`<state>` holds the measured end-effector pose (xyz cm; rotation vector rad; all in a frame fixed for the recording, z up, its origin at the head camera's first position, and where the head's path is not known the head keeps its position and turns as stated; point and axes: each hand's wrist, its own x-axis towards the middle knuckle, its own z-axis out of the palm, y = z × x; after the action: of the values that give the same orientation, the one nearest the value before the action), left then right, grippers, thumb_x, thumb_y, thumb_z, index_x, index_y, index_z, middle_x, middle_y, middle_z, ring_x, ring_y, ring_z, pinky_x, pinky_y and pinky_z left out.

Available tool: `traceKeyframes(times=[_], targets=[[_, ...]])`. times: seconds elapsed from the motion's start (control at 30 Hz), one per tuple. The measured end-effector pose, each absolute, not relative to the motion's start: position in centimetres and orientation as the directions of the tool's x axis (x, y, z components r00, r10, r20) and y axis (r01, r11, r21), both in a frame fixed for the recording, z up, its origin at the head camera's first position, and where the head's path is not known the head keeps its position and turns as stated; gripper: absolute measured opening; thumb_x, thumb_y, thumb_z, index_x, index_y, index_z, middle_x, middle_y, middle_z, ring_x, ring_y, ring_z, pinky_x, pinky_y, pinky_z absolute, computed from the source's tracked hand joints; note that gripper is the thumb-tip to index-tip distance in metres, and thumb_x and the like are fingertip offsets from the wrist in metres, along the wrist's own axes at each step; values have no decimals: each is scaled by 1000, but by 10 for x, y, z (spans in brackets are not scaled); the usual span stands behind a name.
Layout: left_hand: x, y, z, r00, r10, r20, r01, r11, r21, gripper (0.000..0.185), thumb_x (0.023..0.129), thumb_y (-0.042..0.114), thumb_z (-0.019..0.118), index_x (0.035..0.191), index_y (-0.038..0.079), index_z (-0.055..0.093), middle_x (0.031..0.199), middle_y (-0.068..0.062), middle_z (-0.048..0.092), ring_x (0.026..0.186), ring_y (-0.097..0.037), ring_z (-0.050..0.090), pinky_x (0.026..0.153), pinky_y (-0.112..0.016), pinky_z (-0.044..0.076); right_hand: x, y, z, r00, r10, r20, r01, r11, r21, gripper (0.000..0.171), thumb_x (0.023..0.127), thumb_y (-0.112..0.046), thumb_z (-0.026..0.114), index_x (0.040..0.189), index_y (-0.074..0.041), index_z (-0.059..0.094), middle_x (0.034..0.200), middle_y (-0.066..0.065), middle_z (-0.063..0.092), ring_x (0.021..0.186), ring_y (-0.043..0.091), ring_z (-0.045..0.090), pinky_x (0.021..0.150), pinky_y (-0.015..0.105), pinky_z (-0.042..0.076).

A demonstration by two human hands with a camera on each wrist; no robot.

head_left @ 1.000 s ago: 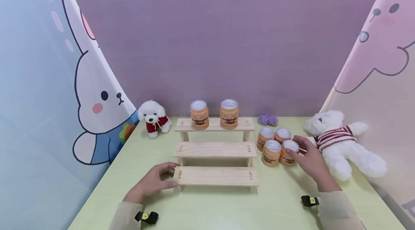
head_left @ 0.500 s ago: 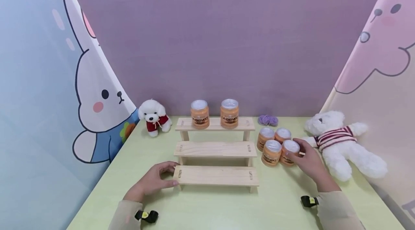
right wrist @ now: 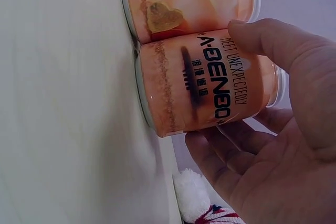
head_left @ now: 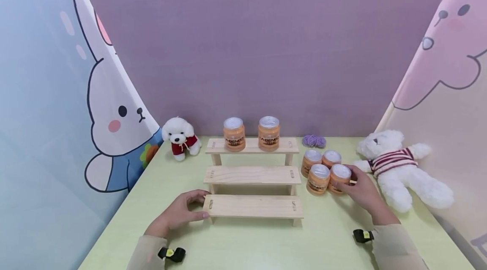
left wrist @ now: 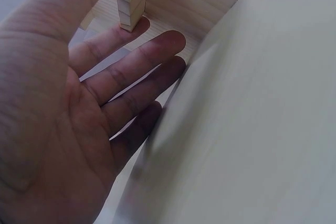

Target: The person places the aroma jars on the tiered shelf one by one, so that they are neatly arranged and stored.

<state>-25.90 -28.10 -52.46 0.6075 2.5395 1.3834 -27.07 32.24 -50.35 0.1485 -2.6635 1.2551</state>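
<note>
I see the right hand (head_left: 362, 192) closing round the near right jar (head_left: 340, 179) of a cluster of four orange jars. In the right wrist view the thumb (right wrist: 283, 51) lies over the label and the fingers (right wrist: 226, 166) curl under the far side of that jar (right wrist: 207, 85), so I judge the hold as a light wrap, not yet a firm one. The jar stands upright on the table (head_left: 327, 240), long axis vertical, clear lid up. It lies directly ahead of the palm, toward the thumb side.

Its neighbour jar (right wrist: 189, 1) touches it on the side away from the wrist. In the head view the other two jars (head_left: 321, 158) stand just beyond, packed tight against the pair. A straight lift looks the only free way out; I judge a sideways pull would drag the neighbour.

Past the cluster, on the thumb side, stands the stepped wooden rack (head_left: 253, 175), with two more jars (head_left: 251, 134) on its top step. The left hand (head_left: 181, 211) is well apart from the cluster, its straight fingers (left wrist: 131, 72) resting against the end of the lowest step. The right hand is plainly the nearer.

Behind the right hand lies a white bear (head_left: 399, 164).
</note>
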Motion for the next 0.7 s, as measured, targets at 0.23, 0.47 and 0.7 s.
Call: traceKeyframes(times=[0.23, 0.47, 0.7], targets=[[-259, -281, -525, -899, 437, 37, 268, 480, 836, 57, 90, 32, 85, 139, 14, 63, 114, 5, 74, 115, -21, 65, 108, -49, 42, -270, 323, -502, -973, -12, 229, -183, 641, -745, 69, 93, -20, 82, 146, 8, 47, 134, 35, 60, 117, 46, 61, 81, 27, 52], [-259, -281, -525, -897, 440, 39, 270, 479, 835, 57, 90, 32, 85, 140, 15, 63, 115, 6, 74, 116, -21, 65, 108, -49, 41, -270, 322, -501, -976, -9, 218, -174, 637, -751, 69, 93, -20, 82, 147, 7, 47, 134, 34, 60, 117, 45, 61, 80, 26, 53], [-258, -281, -524, -896, 442, 43, 274, 473, 837, 56, 90, 32, 85, 139, 15, 63, 114, 6, 74, 114, -20, 65, 108, -47, 42, -269, 322, -502, -976, -9, 215, -173, 629, -758, 69, 94, -20, 82, 147, 6, 47, 135, 34, 59, 118, 45, 61, 80, 25, 53]])
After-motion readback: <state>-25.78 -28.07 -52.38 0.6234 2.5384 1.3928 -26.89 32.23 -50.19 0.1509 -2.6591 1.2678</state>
